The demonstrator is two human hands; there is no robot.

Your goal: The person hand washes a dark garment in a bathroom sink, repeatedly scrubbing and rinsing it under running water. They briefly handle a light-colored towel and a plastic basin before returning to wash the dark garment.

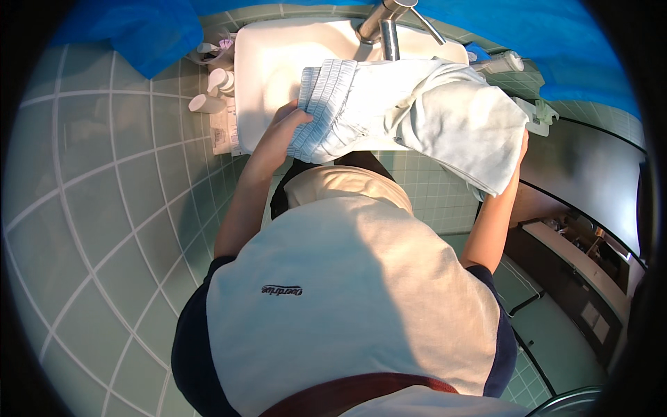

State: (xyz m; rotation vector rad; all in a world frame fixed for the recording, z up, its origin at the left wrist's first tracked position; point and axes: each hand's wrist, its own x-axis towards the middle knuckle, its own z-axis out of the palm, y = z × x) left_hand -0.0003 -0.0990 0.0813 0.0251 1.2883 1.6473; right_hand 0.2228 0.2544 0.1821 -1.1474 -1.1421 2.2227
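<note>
A pale blue-white garment with a gathered elastic waistband [325, 104], probably shorts or trousers, stretches across the front of a white washbasin [260, 62]. My left hand [289, 127] grips the waistband, thumb on top and fingers behind it. At the other end, my right hand [522, 151] is mostly hidden behind the fabric and seems to hold its right edge. The cloth is creased in the middle and hangs over the basin's front rim. Just behind it stands a metal faucet [388, 31], whose spout ends above the cloth.
Left of the basin are a white cup [207, 103] and a pump bottle [220, 81]. Tiled wall [130, 172] rises close on my left. A white bottle [508, 62] lies at the back right, near a white box [536, 117]. Blue sheeting [140, 31] hangs behind.
</note>
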